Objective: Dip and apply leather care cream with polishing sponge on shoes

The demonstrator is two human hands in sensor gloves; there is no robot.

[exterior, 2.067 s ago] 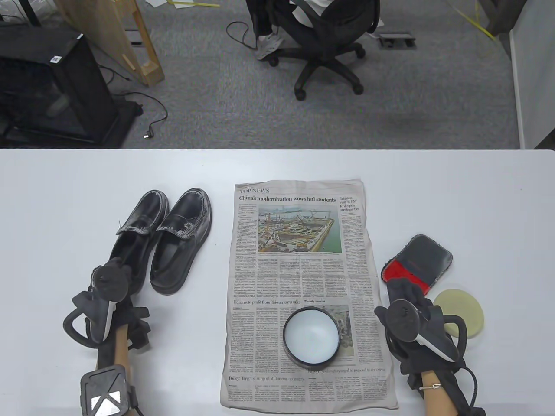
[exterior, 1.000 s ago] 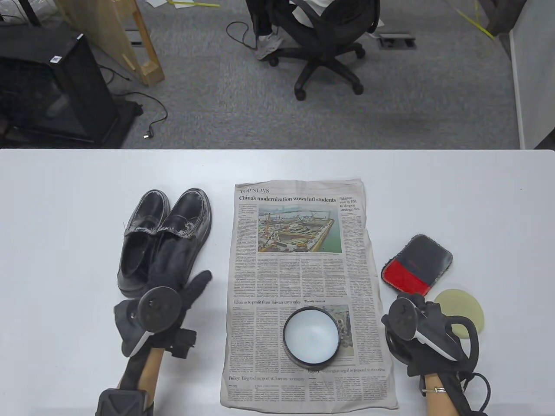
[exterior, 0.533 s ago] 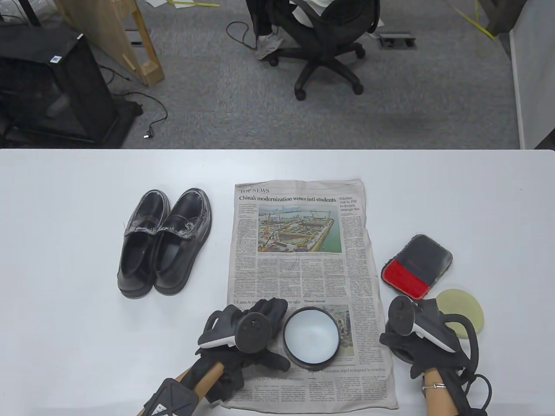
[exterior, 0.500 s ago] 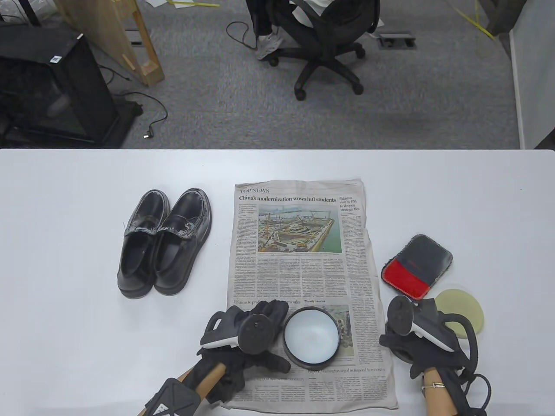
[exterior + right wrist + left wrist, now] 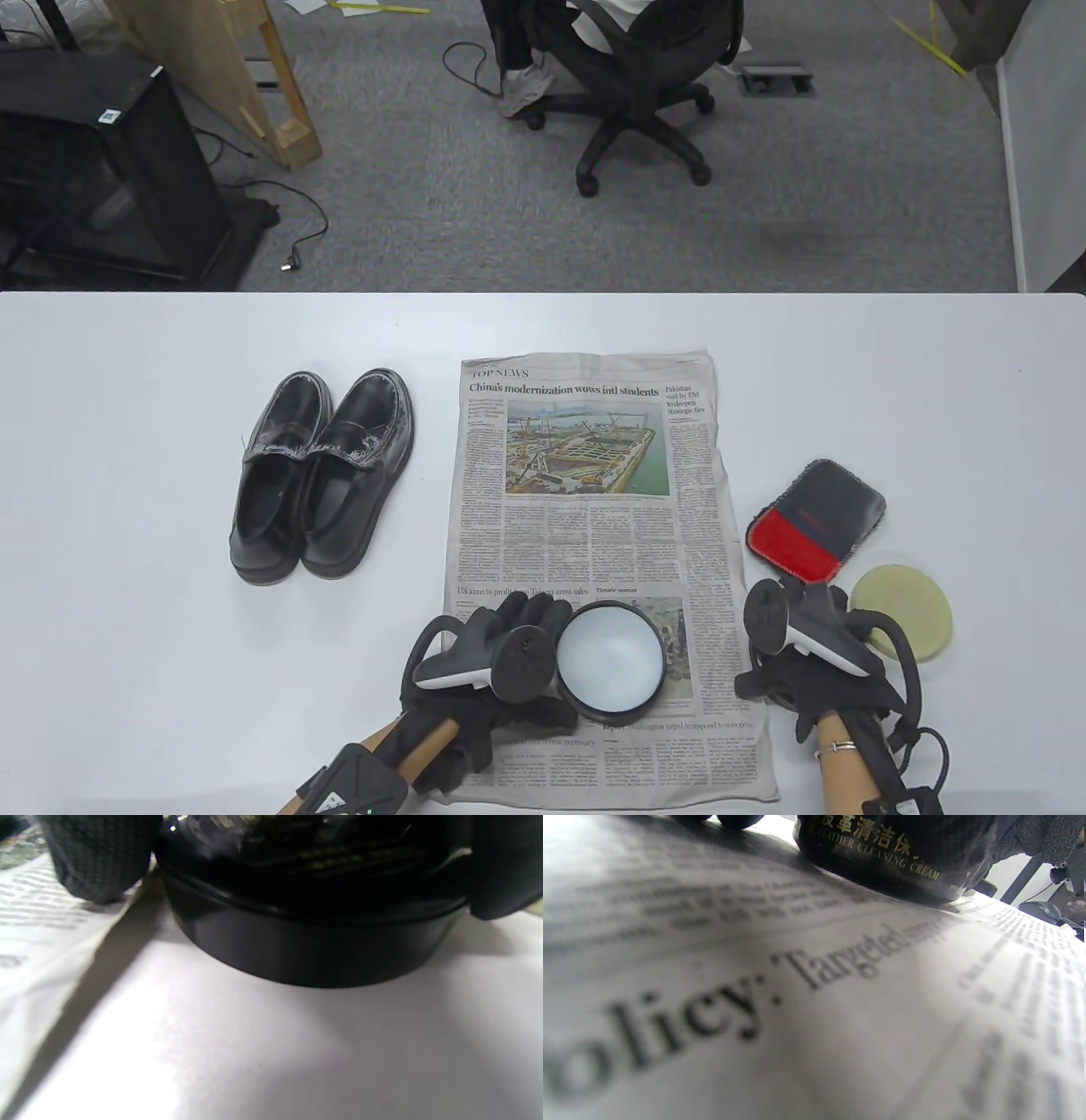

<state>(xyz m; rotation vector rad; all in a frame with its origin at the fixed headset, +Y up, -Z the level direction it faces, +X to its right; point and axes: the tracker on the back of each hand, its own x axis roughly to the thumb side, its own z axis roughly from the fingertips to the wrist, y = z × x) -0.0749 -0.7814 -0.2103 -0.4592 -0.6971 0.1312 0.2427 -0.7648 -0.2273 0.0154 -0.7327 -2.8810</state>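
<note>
The left hand point(image 5: 501, 658) lies on the newspaper point(image 5: 585, 526), its fingers point(image 5: 530, 613) wrapped against the left side of the open cream jar point(image 5: 609, 660), with the thumb reaching under the jar's near edge, so it grips the jar. The left wrist view shows the jar's black wall point(image 5: 882, 853) close ahead of that hand, printed "LEATHER CLEANING CREAM", standing on the newsprint point(image 5: 814, 1005). The pale cream fills the jar to the right of the left hand's fingers.

The right hand point(image 5: 814, 671) sits on the tabletop point(image 5: 127, 424) just off the newspaper's right edge. In the right wrist view its gloved fingers point(image 5: 97, 853) come down on either side of a round black lid point(image 5: 314, 938) that rests on the white surface; they appear to hold the lid, though how tightly cannot be told.

Just beyond and to the right of the right hand lies the round pale-yellow sponge point(image 5: 904, 611), partly behind the tracker. Farther beyond it lies a black and red cloth pad point(image 5: 819, 519), touching or nearly touching the sponge.

The pair of black shoes point(image 5: 327, 475) stands side by side well beyond and to the left of the left hand, toes pointing away, with whitish scuffs across the uppers.
</note>
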